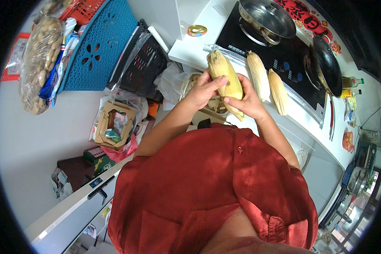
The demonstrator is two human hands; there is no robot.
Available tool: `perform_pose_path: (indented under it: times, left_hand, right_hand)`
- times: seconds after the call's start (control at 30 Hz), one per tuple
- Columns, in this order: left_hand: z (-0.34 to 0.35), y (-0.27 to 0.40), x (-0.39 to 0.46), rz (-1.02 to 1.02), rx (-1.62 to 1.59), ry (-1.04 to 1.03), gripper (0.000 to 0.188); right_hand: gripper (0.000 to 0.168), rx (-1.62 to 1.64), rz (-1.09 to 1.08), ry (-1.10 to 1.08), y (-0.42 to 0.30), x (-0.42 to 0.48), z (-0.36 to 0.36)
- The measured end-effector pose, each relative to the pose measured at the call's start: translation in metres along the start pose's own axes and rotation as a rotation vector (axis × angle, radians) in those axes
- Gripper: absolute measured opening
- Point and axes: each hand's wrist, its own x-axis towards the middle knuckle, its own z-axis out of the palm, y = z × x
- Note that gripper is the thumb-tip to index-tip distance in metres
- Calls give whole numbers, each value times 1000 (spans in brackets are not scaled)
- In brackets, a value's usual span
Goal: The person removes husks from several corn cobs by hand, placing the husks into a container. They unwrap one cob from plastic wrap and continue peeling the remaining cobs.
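Observation:
An ear of corn in its yellow-green husk [227, 74] is held in front of my body, above the counter's front edge. My left hand [200, 91] grips it from the left side, thumb lying across the husk. On the other side my right hand [248, 99] holds the lower end between thumb and fingers. Two more ears lie on the white counter: a pale one [258, 75] and a smaller, yellower one [278, 92]. Beneath my hands, partly hidden, a bin [185, 86] contains husk scraps [216, 104].
A black gas cooktop [266, 58] carries a lidded steel pan [268, 19] and a dark wok [327, 65]. A gold tin [197, 30] sits on the counter corner. Leftward are a blue plastic basket [98, 47], a cardboard box [114, 125] and a door [79, 197].

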Motion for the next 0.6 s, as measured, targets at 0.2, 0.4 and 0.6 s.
perform_pose_path:
  times: [0.2, 0.4, 0.6]
  left_hand:
    - [-16, 8, -9, 224, 304, -33, 49]
    - [-20, 27, -14, 353, 497, -85, 53]
    - [-25, 32, -9, 444, 1142, -22, 61]
  right_hand:
    - [57, 39, 15, 146, -10, 20, 7]
    - [69, -106, -134, 110, -36, 36, 28]
    - [63, 86, 64, 212, -16, 30, 42]
